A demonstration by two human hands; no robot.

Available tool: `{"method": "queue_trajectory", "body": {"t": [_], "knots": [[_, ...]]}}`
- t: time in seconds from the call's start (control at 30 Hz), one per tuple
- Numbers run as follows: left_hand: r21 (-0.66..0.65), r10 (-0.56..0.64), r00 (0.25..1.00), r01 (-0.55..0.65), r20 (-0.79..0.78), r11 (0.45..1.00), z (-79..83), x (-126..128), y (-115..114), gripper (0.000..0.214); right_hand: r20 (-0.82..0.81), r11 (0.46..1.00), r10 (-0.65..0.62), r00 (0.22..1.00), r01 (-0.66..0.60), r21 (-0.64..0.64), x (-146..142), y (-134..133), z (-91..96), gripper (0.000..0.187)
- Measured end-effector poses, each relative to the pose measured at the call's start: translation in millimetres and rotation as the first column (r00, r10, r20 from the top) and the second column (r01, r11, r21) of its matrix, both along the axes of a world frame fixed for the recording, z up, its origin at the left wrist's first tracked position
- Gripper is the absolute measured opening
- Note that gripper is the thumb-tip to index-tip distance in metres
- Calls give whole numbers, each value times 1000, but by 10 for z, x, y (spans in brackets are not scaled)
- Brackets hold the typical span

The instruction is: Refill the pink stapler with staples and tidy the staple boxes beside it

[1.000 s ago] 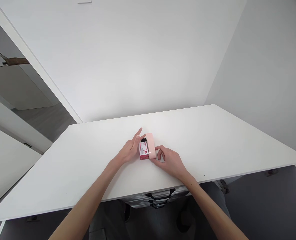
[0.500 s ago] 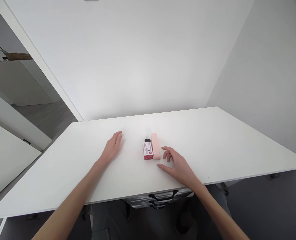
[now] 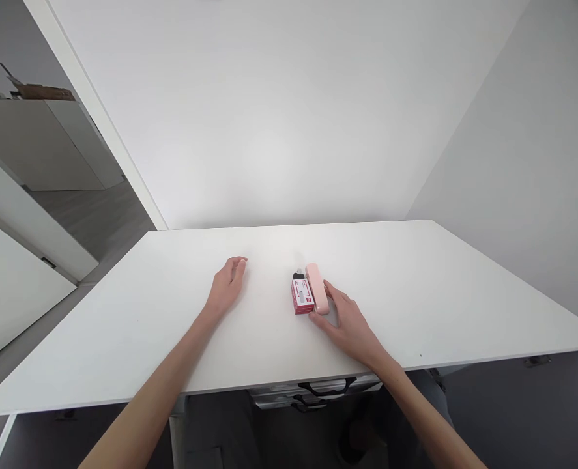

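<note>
- White wall (image 3: 269, 130) stands behind a white table (image 3: 122, 326); drawer handles (image 3: 328, 393) show below its near edge.
- At the table's middle, the right hand (image 3: 348, 324) is half curled about the near end of a pink bar (image 3: 317, 288), index finger by its right flank, thumb by the near end and the corner of the box (image 3: 302, 298). Whether it grips or only touches, one cannot tell.
- The bar slants away from that hand, ahead and to its left; the box lies just beyond, left of the bar, with a black clip (image 3: 298, 276) behind it.
- Well left of the grip, the left hand (image 3: 225, 286) is relaxed, with nothing visible in it.
- Handling the bar well seems to call for light pressure low on its flank, thumb kept clear of the box corner, so neither box nor clip gets nudged. A push spread along the bar's length would likely turn it less than one at the near end.
- The thumb's contact is hard to read; the right hand's other fingers are largely tucked out of sight, as is the left palm. The box hides part of the clip. The bar may be a stapler, but its underside is hidden.
</note>
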State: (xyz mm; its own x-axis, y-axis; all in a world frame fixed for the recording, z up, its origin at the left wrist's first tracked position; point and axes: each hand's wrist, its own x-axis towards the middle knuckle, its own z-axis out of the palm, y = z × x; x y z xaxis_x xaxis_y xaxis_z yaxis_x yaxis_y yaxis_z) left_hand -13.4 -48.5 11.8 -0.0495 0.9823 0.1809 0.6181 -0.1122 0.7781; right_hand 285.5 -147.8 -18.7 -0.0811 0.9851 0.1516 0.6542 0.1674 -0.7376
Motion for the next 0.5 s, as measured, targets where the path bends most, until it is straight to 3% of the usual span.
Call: {"method": "queue_trajectory", "body": {"t": [0.1,0.23,0.3,0.4,0.5], "knots": [[11,-3,1000,3,23,1000,-4,1,-4,50,-11,999,-25,1000,25,43,-23,-70,-14,79],[7,4,998,-4,65,1000,-8,3,-7,46,-91,948,-128,988,149,280,-266,-263,89,59],[20,22,995,-24,99,1000,-10,-5,-4,44,-55,935,8,998,12,354,-485,-329,154,50],[43,96,980,-105,172,994,-17,-34,7,41,108,920,206,973,-230,318,-870,-321,177,52],[48,175,947,-195,270,980,-34,-74,25,37,224,934,244,943,-291,209,-1229,-211,111,58]]}}
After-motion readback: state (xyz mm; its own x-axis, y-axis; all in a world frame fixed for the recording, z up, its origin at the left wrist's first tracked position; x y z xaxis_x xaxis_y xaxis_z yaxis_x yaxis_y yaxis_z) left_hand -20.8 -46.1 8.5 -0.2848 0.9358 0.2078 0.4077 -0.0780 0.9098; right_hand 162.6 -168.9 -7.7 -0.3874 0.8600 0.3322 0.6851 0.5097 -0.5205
